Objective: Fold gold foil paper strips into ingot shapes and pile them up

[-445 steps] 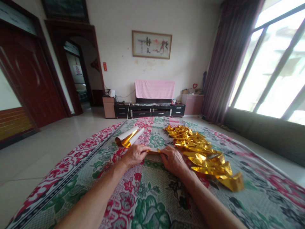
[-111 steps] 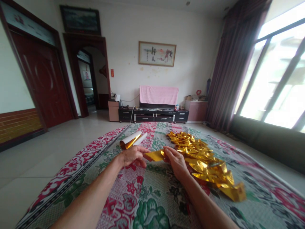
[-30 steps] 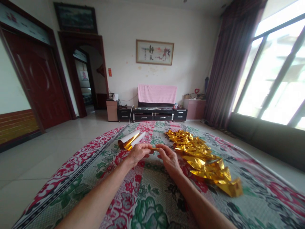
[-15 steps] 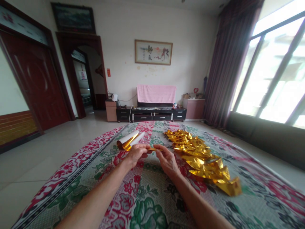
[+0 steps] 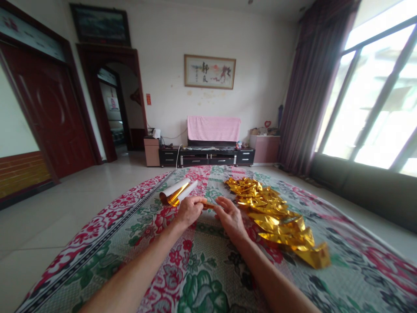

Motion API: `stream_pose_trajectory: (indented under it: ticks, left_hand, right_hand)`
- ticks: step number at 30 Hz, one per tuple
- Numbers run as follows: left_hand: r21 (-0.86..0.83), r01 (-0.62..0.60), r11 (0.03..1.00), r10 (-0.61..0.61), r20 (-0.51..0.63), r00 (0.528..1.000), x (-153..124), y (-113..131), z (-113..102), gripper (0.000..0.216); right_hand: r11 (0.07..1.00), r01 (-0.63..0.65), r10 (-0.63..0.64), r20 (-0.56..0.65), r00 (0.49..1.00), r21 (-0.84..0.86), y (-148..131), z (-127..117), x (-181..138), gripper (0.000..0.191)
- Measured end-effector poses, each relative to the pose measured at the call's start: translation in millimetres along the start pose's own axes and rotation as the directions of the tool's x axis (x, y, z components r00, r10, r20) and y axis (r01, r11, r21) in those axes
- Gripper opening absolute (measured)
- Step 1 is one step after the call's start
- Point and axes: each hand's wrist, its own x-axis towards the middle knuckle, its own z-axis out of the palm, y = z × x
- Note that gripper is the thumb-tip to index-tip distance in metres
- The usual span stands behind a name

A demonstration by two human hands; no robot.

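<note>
Between my two hands is a narrow folded strip of gold foil paper (image 5: 209,205), held above the patterned cloth. My left hand (image 5: 190,210) grips its left end, fingers closed round it. The right end sits between the thumb and fingers of my right hand (image 5: 229,215). Just beyond my left hand lie curled sheets of gold paper with white backs (image 5: 176,191). To the right of my right hand spreads a pile of folded gold foil ingots (image 5: 276,213), overlapping one another. My fingers cover both ends of the strip.
A floral cloth (image 5: 202,265) in red, green and white covers the rounded surface before me. Past its far edge stand a low black cabinet (image 5: 208,157) and a screen-shaped thing under a pink cloth (image 5: 214,128). A window (image 5: 378,95) is on the right.
My left hand has curled more tightly round its end of the strip. The right hand's fingers have lifted and shifted slightly right, showing more of the gold strip.
</note>
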Motion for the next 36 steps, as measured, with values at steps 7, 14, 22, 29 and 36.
stream_pose_trajectory:
  ticks: [7, 14, 22, 29, 36]
  left_hand:
    - [0.069, -0.029, 0.997, 0.033, -0.068, 0.997, -2.0, 6.3, -2.4, 0.030]
    - [0.136, -0.088, 0.987, 0.096, -0.053, 0.994, -6.1, 14.6, -0.3, 0.030]
    - [0.101, -0.146, 0.984, 0.153, -0.065, 0.986, -6.5, 8.9, 7.1, 0.027]
    - [0.092, -0.144, 0.985, 0.154, -0.102, 0.983, -3.5, 2.6, 7.3, 0.025]
    - [-0.120, 0.113, 0.986, -0.118, -0.037, 0.992, -4.6, 1.1, 8.1, 0.039]
  right_hand:
    - [0.998, 0.016, -0.013, 0.047, 0.999, -0.067, 6.0, -0.1, 3.2, 0.038]
    - [0.993, -0.114, 0.110, 0.074, 0.991, 0.045, 1.7, -2.9, 3.7, 0.031]
    - [0.954, -0.226, 0.219, 0.059, 0.974, 0.197, -9.0, -6.3, 3.5, 0.031]
    - [0.960, -0.225, 0.201, 0.147, 0.968, 0.167, -10.8, -5.9, 1.3, 0.036]
    - [0.986, -0.133, 0.122, 0.102, 0.987, 0.104, -8.0, -3.0, 0.9, 0.030]
